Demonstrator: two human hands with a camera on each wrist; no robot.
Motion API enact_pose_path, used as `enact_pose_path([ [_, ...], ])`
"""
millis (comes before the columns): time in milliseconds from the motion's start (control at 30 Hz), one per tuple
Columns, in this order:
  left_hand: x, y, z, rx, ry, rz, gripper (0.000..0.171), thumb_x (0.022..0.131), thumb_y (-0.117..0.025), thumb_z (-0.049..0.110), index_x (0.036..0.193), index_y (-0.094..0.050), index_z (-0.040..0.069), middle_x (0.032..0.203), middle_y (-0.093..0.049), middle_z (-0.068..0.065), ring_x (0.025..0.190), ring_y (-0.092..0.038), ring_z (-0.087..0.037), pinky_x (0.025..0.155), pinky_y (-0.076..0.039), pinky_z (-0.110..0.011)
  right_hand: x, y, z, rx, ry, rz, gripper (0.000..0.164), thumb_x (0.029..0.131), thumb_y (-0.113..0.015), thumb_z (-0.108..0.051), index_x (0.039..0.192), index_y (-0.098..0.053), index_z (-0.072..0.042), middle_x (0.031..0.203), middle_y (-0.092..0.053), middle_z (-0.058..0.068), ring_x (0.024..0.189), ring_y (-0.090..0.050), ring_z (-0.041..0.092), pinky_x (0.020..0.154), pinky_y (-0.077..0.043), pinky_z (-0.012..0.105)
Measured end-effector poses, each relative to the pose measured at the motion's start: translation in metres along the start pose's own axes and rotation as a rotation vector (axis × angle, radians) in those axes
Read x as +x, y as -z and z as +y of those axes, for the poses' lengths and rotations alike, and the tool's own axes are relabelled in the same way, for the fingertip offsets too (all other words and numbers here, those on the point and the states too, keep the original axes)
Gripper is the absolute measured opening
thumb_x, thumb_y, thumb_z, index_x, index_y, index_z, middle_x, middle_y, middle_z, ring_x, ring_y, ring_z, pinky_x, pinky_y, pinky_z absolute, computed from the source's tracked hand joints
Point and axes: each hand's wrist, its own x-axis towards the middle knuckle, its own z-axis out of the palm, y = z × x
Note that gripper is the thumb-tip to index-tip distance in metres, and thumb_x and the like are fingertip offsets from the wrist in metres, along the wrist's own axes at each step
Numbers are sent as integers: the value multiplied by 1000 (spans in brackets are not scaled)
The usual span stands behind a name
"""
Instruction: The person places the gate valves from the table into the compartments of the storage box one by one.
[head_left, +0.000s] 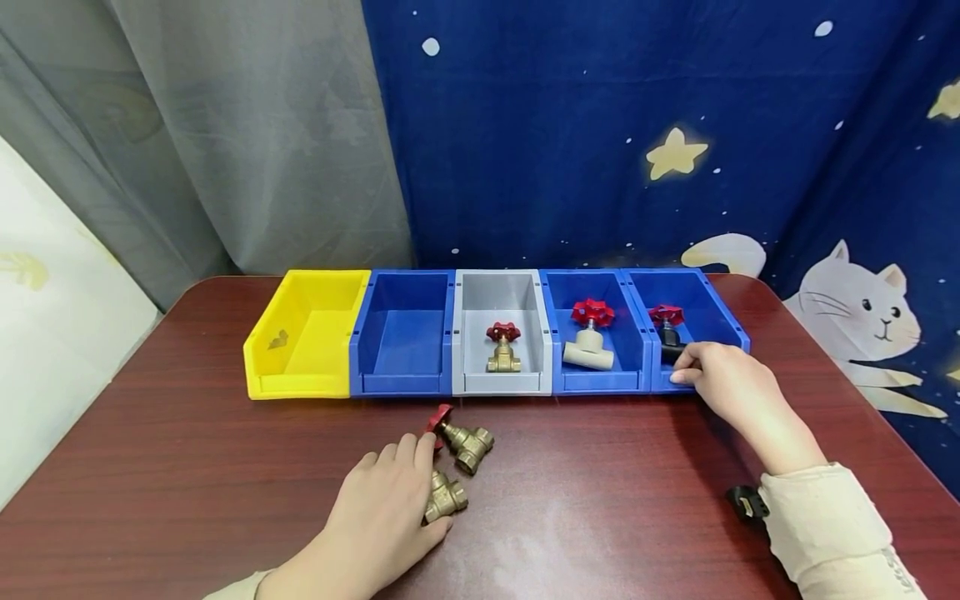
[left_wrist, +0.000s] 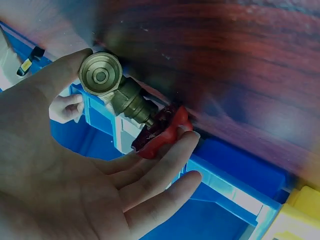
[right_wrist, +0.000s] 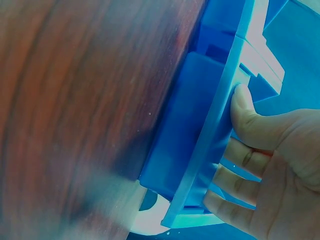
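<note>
My left hand (head_left: 382,508) reaches over a brass gate valve (head_left: 446,496), thumb at its body and fingers at its red handwheel (left_wrist: 167,132). A second brass valve (head_left: 470,446) with a red wheel lies just beyond on the table. My right hand (head_left: 723,379) dips over the front of the rightmost blue bin (head_left: 693,287), its thumb and forefinger at the end of a black valve (head_left: 670,340) with a red wheel. In the right wrist view the thumb (right_wrist: 244,100) is by the bin's front lip, and the fingers' hold on the valve is hidden.
Left of that bin, another blue bin (head_left: 600,382) holds a beige valve (head_left: 590,343); the grey bin (head_left: 502,385) holds a brass valve (head_left: 503,354). Further left stand a blue bin (head_left: 401,383) and a yellow bin (head_left: 300,385). Curtains hang behind the table (head_left: 187,467).
</note>
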Motion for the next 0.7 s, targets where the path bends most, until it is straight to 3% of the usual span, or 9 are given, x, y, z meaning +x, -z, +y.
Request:
enact_pose_path([
  [167,-1,1,-4,-7,-31,11,77,62,-85,51,110,-56,-1,83,-54,-8,70,-57,-22,61,-48,-37,1,-1,1,4,-4,-9,9,93,-69,-17,90,-72,-9,86,-68,13,78,-59,30,71,-49,57],
  [400,-3,1,-10,-15,-73,12,80,62,-83,51,117,-58,-2,93,-58,-9,79,-59,-22,66,-50,-37,1,-1,1,-1,9,12,9,92,-70,-18,90,-72,-10,90,-70,15,81,-61,32,73,-49,60],
  [700,-9,3,-12,-56,-98,32,74,60,-82,45,114,-59,1,87,-53,-4,76,-56,-20,66,-49,-39,1,-1,3,-3,12,15,9,92,-70,-18,90,-72,-10,90,-70,16,81,-62,33,73,-49,60],
])
